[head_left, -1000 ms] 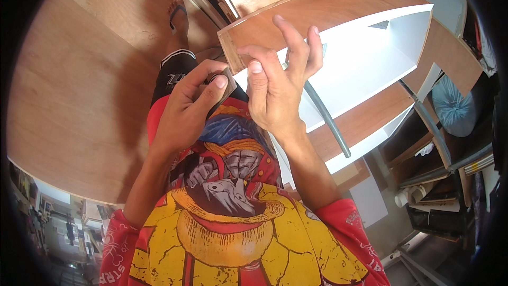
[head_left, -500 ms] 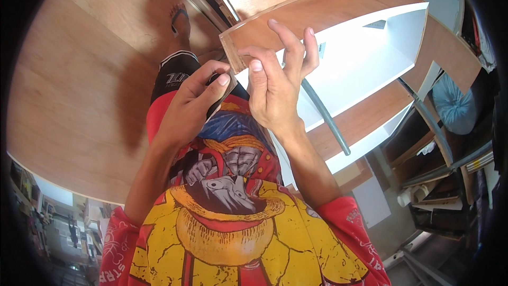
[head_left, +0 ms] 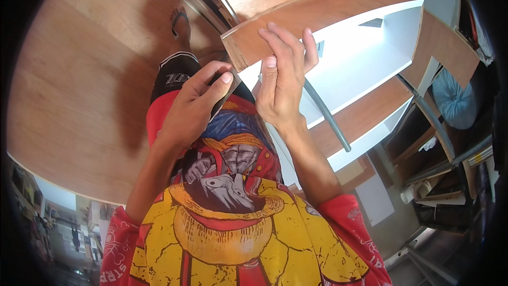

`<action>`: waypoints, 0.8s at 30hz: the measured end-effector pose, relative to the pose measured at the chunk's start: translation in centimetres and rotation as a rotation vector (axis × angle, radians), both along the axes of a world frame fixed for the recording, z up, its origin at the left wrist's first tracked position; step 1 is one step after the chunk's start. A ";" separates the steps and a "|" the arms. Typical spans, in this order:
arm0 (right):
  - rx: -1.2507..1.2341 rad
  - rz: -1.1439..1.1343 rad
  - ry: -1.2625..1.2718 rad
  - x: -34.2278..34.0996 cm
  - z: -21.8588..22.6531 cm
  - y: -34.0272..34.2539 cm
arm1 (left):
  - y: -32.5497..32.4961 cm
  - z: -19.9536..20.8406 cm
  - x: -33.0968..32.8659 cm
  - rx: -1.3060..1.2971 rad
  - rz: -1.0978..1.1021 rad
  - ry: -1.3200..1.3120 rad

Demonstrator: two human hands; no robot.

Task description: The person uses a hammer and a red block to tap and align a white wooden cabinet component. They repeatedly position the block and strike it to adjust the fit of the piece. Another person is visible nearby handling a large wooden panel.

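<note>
1. Your L hand [head_left: 188, 109] was up in front of your lap, fingers narrow, thumb & fingertips pinching a small flat dark piece [head_left: 228, 93].
2. That piece sat tilted, upper end up right, just L of your R hand [head_left: 282, 79] & close to the box's near corner; couldn't tell if it touched the wood. Part of it was hidden behind your fingers.
3. Your R hand was raised w/ fingers fairly wide, pointing up & bent a bit, thumb upright beside them. No grip seen; the two hands were apart.
4. R fingertips showed against the wood side of the box [head_left: 317, 8]; couldn't tell contact from this angle. The box had a bright white inside.
5. A grey pipe [head_left: 328, 117] ran slantwise from behind your R hand down to the R, in front of the box.
6. On your L, a big wood panel [head_left: 74, 90] filled most of that side, w/ your sandaled foot [head_left: 181, 24] near its top.
7. You wore black shorts [head_left: 176, 77] & a red & yellow printed shirt [head_left: 227, 243].
8. Far R: a blue bag [head_left: 454, 101], w/ cluttered shelves [head_left: 442, 201] below it.
</note>
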State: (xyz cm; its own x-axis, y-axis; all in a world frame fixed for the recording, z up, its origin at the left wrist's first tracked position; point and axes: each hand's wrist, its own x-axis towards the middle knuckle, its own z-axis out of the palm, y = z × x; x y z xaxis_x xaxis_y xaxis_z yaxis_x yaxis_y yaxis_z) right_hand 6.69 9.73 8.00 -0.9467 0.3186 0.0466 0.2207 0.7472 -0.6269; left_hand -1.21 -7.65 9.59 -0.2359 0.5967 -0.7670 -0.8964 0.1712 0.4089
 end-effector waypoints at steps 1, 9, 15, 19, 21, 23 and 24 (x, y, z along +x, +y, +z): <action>0.006 0.000 0.002 0.1 -0.1 0.0 | 0.1 0.1 0.3 -0.036 -0.001 0.008; 0.014 -0.065 0.024 0.2 -0.5 -0.7 | -0.2 1.6 -1.1 -0.273 -0.008 0.022; 0.024 -0.070 0.077 0.3 -1.5 -0.8 | -0.6 1.2 -0.7 -0.239 0.069 0.238; -0.053 -0.190 0.169 0.2 -1.1 -1.0 | 0.2 -0.7 -0.4 -0.160 0.120 0.168; -0.044 -0.262 0.195 0.3 -0.1 -0.5 | 1.1 -1.1 -0.1 -0.171 0.131 0.212; 0.083 -0.300 0.192 1.4 2.7 1.6 | 1.3 -1.8 -0.4 -0.187 0.123 0.214; 0.068 -0.315 0.109 2.3 3.9 2.6 | 1.4 -2.0 -1.0 -0.192 0.090 0.200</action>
State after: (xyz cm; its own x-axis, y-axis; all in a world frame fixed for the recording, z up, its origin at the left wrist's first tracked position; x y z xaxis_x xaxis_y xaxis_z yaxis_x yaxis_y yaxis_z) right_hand 8.94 12.38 11.88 -0.7909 0.5870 0.1729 0.3816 0.6939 -0.6106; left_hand -2.19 -6.25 7.54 -0.4396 0.4145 -0.7968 -0.8163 0.1857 0.5470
